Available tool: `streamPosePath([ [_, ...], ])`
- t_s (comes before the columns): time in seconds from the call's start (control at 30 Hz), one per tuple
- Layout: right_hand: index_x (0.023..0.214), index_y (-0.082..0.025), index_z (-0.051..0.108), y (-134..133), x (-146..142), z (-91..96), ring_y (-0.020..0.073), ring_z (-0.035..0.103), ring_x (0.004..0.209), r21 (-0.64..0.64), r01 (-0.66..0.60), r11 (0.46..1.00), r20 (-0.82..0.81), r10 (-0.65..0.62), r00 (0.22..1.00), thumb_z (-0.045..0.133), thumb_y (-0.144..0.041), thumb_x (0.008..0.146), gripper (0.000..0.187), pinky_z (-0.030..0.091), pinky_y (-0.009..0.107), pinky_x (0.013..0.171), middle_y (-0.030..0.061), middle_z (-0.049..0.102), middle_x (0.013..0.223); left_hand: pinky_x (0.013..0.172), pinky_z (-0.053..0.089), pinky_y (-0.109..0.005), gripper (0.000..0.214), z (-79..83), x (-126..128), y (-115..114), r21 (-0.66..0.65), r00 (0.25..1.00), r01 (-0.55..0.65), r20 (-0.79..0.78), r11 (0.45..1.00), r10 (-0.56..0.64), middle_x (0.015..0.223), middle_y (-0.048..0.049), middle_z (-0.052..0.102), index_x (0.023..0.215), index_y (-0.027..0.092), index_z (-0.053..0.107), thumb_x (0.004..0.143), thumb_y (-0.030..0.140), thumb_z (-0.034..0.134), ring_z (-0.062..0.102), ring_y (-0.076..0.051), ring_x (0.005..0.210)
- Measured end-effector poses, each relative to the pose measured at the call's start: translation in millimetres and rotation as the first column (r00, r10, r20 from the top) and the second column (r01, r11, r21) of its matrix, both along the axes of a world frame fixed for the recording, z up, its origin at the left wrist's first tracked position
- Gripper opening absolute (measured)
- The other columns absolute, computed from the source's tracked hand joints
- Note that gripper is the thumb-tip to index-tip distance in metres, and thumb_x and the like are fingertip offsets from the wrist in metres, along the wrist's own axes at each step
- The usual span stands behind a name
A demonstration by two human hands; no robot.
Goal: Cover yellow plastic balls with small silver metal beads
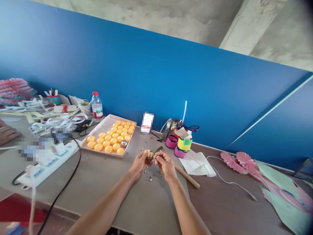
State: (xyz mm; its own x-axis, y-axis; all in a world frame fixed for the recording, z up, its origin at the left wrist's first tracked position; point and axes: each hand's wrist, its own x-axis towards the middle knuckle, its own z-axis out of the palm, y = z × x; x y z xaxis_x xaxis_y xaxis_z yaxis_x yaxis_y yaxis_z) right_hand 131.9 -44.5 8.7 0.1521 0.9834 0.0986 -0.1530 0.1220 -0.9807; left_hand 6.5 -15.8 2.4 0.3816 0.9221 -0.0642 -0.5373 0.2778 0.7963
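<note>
My left hand [141,163] is closed around an orange ball [150,154] partly covered with shiny silver pieces. Right beside it, my right hand [165,162] is pinched at the ball's edge; what its fingertips hold is too small to make out. Small silver bits [150,178] lie scattered on the table below both hands. To the left, a shallow white tray [94,125] holds many plain orange balls [113,141] and one silver-covered ball [124,143]. A wooden handle [187,176] lies by my right wrist, and a dark blade tip [159,148] shows behind my fingers.
A white power strip [50,163] with a black cable lies at left, near another person's hand [7,132]. A water bottle [97,106] stands behind the tray. Pink and yellow holders [183,147], white paper [198,163] and pink paper fans [241,161] lie right. A blue partition [146,71] closes the back.
</note>
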Motion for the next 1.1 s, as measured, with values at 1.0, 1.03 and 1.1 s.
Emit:
streamPosePath([
  [1.0, 0.069, -0.020, 0.046, -3.3, -7.7, 1.5, 0.0099, 0.047, 0.046, -0.076, 0.077, 0.994, 0.135, -0.066, 0.989, 0.059, -0.028, 0.066, 0.016, 0.038, 0.023, 0.049, -0.0071, 0.048, 0.052, 0.055, 0.046, -0.026, 0.040, -6.0, 4.4, -3.4, 0.225, 0.951, -0.024, -0.296, 0.974, 0.092, 0.067, 0.0000, 0.060, 0.093, 0.013, 0.059, 0.074, 0.048, 0.054, 0.055, -0.013, 0.053],
  [1.03, 0.069, -0.020, 0.044, -2.4, -7.4, 0.3, 0.0096, 0.046, 0.045, -0.083, 0.085, 0.993, 0.099, -0.077, 0.992, 0.061, -0.029, 0.065, 0.019, 0.037, 0.022, 0.048, -0.0078, 0.048, 0.052, 0.056, 0.046, -0.027, 0.041, -6.3, 4.7, -3.2, 0.220, 0.956, -0.015, -0.284, 0.975, 0.079, 0.067, -0.0001, 0.060, 0.093, 0.013, 0.059, 0.073, 0.049, 0.055, 0.056, -0.013, 0.053],
  [1.1, 0.069, -0.021, 0.043, -0.3, -4.0, -1.3, 0.0092, 0.045, 0.044, -0.106, 0.048, 0.993, 0.028, -0.045, 0.999, 0.063, -0.031, 0.063, 0.024, 0.036, 0.022, 0.047, -0.0082, 0.047, 0.052, 0.057, 0.046, -0.028, 0.043, -6.7, 5.2, -2.9, 0.188, 0.967, 0.000, -0.252, 0.982, 0.049, 0.069, -0.0007, 0.060, 0.095, 0.013, 0.058, 0.072, 0.050, 0.056, 0.056, -0.013, 0.054],
])
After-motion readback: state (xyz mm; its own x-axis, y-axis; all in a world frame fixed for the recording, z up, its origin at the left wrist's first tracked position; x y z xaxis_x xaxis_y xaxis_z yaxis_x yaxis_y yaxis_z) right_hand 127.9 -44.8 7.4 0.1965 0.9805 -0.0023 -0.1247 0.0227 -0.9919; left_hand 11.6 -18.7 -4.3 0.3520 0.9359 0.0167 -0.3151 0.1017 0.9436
